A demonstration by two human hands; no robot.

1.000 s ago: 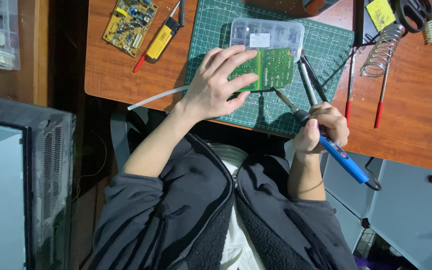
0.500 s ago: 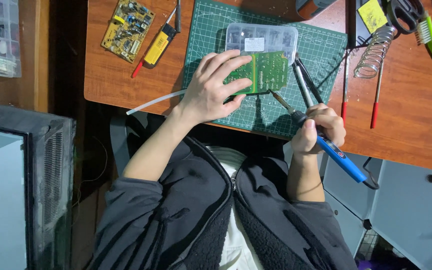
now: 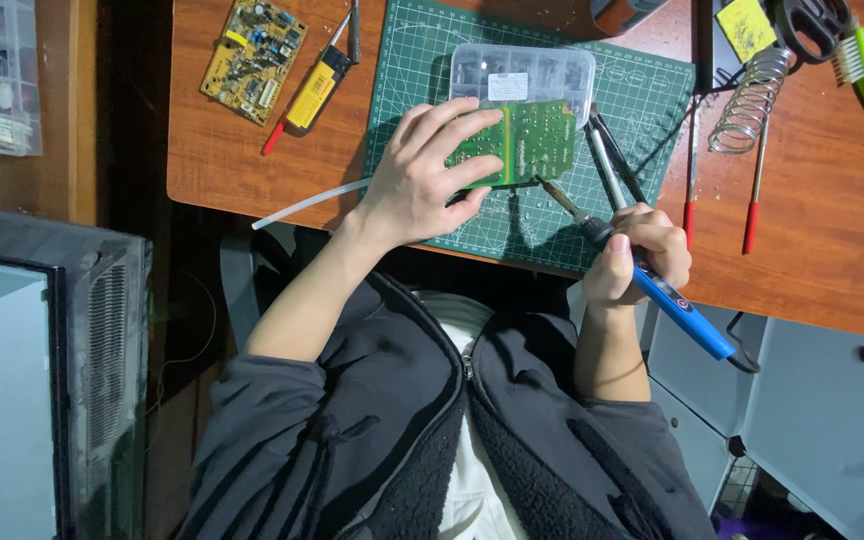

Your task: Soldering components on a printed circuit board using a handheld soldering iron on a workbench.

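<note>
the left hand [image 3: 422, 175] lies spread on the green board [image 3: 522, 143], fingers pinning it to the cutting mat [image 3: 642, 100] just before a clear box [image 3: 522, 72]. the right hand [image 3: 642, 255] grips a blue soldering iron [image 3: 667, 295], its tip touching the board's near edge.

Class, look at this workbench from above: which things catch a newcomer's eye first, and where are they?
The left hand presses a green circuit board on the green cutting mat at centre. The right hand holds a blue soldering iron, tip at the board's edge. A yellow circuit board lies upper left.
</note>
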